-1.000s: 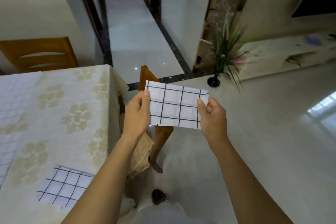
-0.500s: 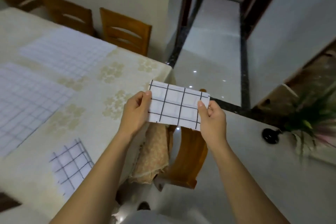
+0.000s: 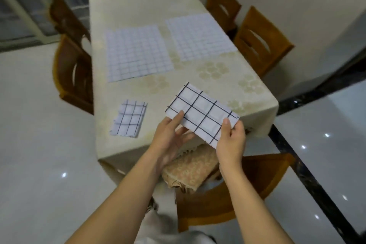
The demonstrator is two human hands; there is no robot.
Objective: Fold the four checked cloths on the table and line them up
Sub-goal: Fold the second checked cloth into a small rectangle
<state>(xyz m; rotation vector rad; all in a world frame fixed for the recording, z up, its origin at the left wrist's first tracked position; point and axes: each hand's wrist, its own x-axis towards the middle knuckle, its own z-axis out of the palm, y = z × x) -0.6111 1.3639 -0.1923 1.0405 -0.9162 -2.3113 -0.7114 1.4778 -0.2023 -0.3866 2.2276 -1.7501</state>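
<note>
I hold a folded white cloth with black checks (image 3: 200, 113) above the near right part of the table (image 3: 126, 12). My right hand (image 3: 230, 140) pinches its near right corner, thumb on top. My left hand (image 3: 170, 136) supports its left end with fairly straight fingers, thumb lying on top. Another folded checked cloth (image 3: 129, 119) lies on the table's near left. Two unfolded cloths lie flat farther back: one at the left (image 3: 136, 53), one at the right (image 3: 198, 35).
The table wears a cream flowered tablecloth. Wooden chairs stand along the left (image 3: 73, 73) and right (image 3: 259, 41) sides. One chair (image 3: 237, 190) with a beige cushion (image 3: 190, 166) sits right below my hands. Glossy tiled floor surrounds the table.
The view has swung left, so the whole table lies ahead. The held cloth has tilted and now hangs over the table's near right part. My left hand's fingers have straightened under it.
</note>
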